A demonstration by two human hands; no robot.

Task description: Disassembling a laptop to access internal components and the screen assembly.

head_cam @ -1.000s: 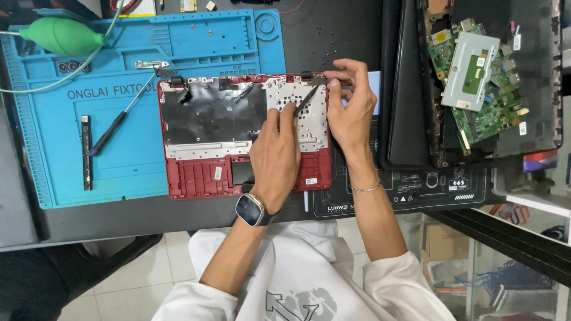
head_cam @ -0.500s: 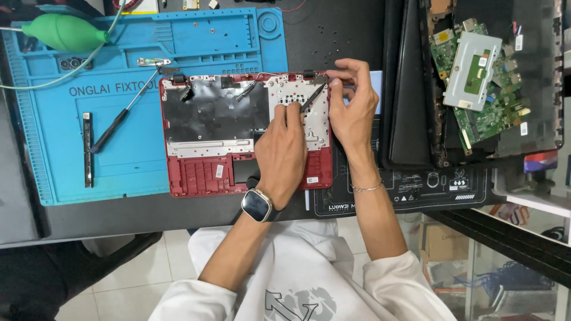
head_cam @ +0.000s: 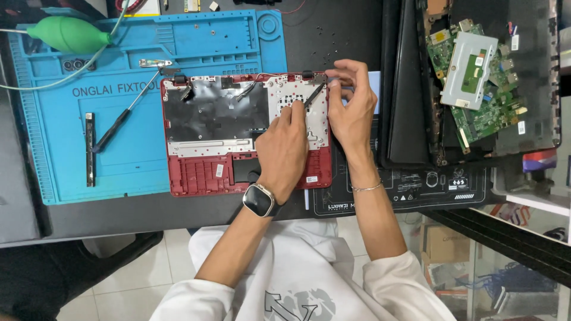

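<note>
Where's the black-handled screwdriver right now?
Head view, left side: the black-handled screwdriver lies diagonally on the blue repair mat, just left of the red laptop case, untouched by both hands.

Bright, even overhead light; soft, short shadows; sharp centre; edges perhaps slightly stretched; dark right side loses detail.

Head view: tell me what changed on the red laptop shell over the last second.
Very little. The left hand stayed pressed on the pale keyboard backplate of the red laptop shell, shifting only slightly. The right hand kept its grip on the thin dark tool. The screwdriver on the blue mat did not move.
</note>
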